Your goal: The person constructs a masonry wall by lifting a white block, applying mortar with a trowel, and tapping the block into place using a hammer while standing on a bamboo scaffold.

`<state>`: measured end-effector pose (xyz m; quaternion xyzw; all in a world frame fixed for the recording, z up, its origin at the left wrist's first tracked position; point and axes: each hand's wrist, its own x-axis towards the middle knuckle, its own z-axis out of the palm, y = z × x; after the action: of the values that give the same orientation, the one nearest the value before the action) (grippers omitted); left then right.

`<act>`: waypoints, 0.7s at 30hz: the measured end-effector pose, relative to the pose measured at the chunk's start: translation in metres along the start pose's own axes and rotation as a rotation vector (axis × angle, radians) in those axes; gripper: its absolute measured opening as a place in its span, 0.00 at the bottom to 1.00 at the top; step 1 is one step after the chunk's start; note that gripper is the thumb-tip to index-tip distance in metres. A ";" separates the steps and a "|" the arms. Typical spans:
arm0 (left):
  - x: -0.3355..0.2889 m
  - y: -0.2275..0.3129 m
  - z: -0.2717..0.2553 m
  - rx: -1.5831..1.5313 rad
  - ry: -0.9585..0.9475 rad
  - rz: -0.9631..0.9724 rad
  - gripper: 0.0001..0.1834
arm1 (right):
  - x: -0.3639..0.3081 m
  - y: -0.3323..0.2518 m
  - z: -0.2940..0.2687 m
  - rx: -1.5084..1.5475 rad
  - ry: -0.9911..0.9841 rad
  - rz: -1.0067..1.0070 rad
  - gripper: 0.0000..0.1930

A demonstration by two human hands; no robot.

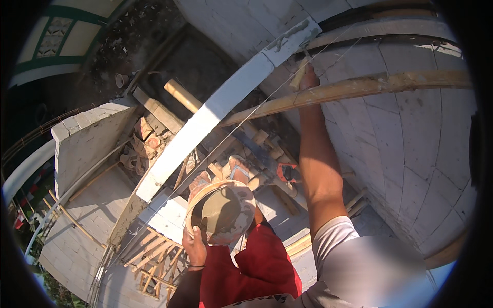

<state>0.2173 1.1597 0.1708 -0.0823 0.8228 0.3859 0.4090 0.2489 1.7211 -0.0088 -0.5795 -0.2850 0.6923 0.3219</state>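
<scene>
Among pale block walls (411, 149) in hard sunlight, stands with sandalled feet (238, 172) just beyond the left grip. Holds an off-white bucket (191, 213) by its near left rim with the left hand (195, 249); cannot tell how the hidden fingers lie underneath. Has grey mortar (223, 203) inside, ahead and to the right of that grip, partly shaded.

Reaches well forward and to the right with the right hand (309, 79), closed narrowly around a pale-handled tool (299, 77). Cannot make out the full shape of its metal end, just beyond the fingers. Passes the right forearm beneath a long pole (390, 84), just on the near side of the right grip.

Has a white block course (236, 92) slanting from beside the right grip down to the far left of the bucket, smeared with grey at its upper end. Has a red-orange handle (289, 173) between the two grips, a slatted wooden frame (154, 262) left of the left grip, and red legwear (257, 264) to its right.
</scene>
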 end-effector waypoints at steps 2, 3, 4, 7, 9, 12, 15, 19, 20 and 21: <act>0.002 -0.001 0.001 0.008 -0.001 0.015 0.19 | -0.002 0.007 -0.010 0.114 -0.106 0.036 0.19; 0.001 0.001 0.002 0.013 -0.001 0.018 0.19 | -0.007 0.008 -0.011 0.127 -0.111 0.047 0.18; 0.001 0.003 0.003 0.017 -0.002 0.024 0.19 | -0.009 0.008 -0.010 0.140 -0.120 0.056 0.18; 0.006 0.013 0.005 0.029 0.000 0.047 0.19 | -0.026 0.015 0.013 0.095 -0.021 0.069 0.18; 0.008 0.017 0.007 0.033 0.006 0.071 0.19 | -0.047 0.021 0.013 0.164 -0.043 0.056 0.17; 0.008 0.012 0.004 0.003 0.019 0.064 0.19 | -0.061 0.029 0.013 0.218 -0.101 0.043 0.17; 0.008 0.018 0.007 0.007 0.026 0.078 0.19 | -0.038 0.052 -0.020 -0.104 -0.039 0.071 0.19; 0.010 0.016 0.007 -0.011 -0.004 0.059 0.20 | 0.010 0.088 -0.072 -0.225 -0.071 -0.295 0.19; 0.011 0.013 0.007 -0.006 -0.010 0.061 0.20 | 0.026 0.090 -0.083 -0.349 -0.095 -0.430 0.19; 0.012 0.009 0.009 -0.001 -0.021 0.065 0.20 | 0.044 0.088 -0.096 -0.476 -0.114 -0.567 0.18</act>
<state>0.2103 1.1744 0.1638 -0.0518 0.8205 0.4004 0.4046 0.3280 1.7020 -0.1196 -0.4968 -0.6045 0.5213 0.3407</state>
